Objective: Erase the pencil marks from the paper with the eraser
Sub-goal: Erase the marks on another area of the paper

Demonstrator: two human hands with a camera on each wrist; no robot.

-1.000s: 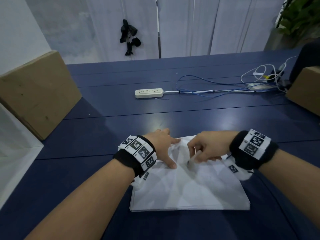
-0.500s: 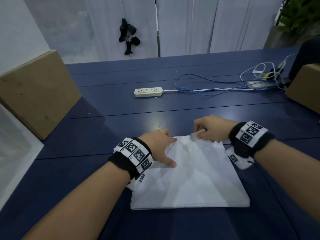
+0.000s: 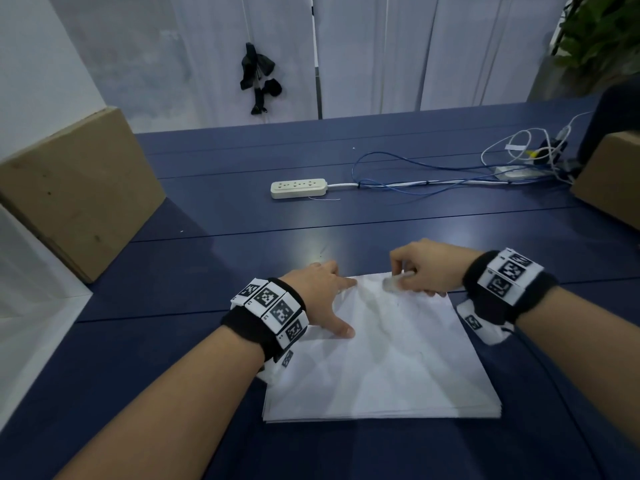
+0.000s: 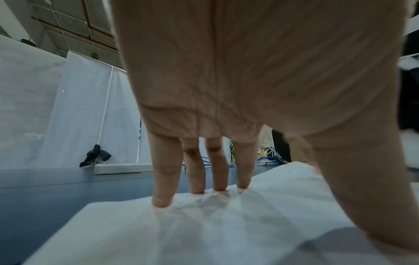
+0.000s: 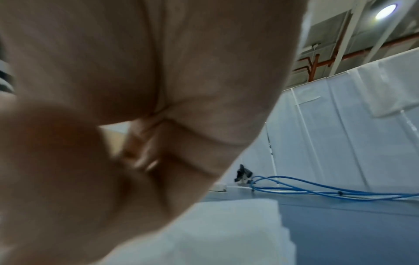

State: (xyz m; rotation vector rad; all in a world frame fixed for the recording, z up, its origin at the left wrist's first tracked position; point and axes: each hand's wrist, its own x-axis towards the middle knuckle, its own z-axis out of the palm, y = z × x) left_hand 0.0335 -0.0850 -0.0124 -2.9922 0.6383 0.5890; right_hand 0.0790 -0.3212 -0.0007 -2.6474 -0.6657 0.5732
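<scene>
White paper (image 3: 398,358) stack on blue table (image 3: 242,237), thin, creases easily; left hand (image 3: 322,292) flat, straight fingers (image 4: 163,179) pinning near-left part. Right hand (image 3: 422,268) pinches pale eraser (image 3: 391,284) at far edge. Soft, light; grip low, near tip

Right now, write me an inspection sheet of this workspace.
Surface: dark blue table, bare beyond the paper.
Job's things: white paper stack, creased; pale eraser at its far edge.
Clutter: two cardboard boxes, one at each side.
Hands: left hand presses the paper, fingers straight; right hand pinches the eraser.
Cables: white power strip; blue cable and white leads far right.
Surroundings: white curtain, black item hanging on it; plant.
</scene>
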